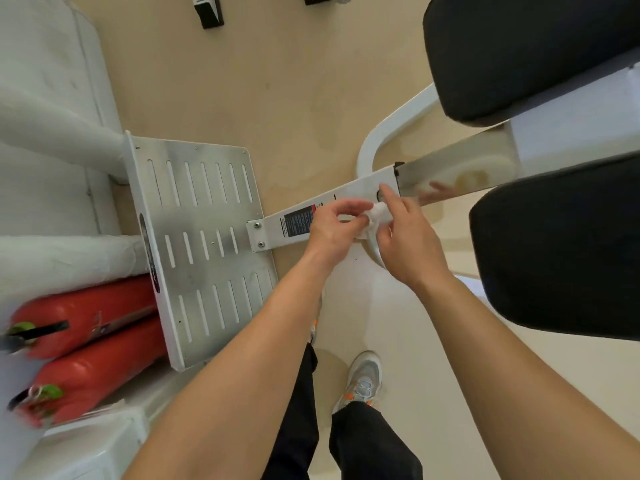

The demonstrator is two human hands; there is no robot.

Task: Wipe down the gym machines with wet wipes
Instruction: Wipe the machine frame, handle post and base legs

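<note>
over white frame bar [349, 199], wipe [376, 216] between both hands.

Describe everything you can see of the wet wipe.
The wet wipe is white, soft-looking and crumpled into a small wad, partly hidden by fingers. It sits between both hands, over the machine's white beam and just right of its black label. The left hand pinches its left side. The right hand holds the other side, index finger stretched out. Whether it touches the beam cannot be told.
</note>
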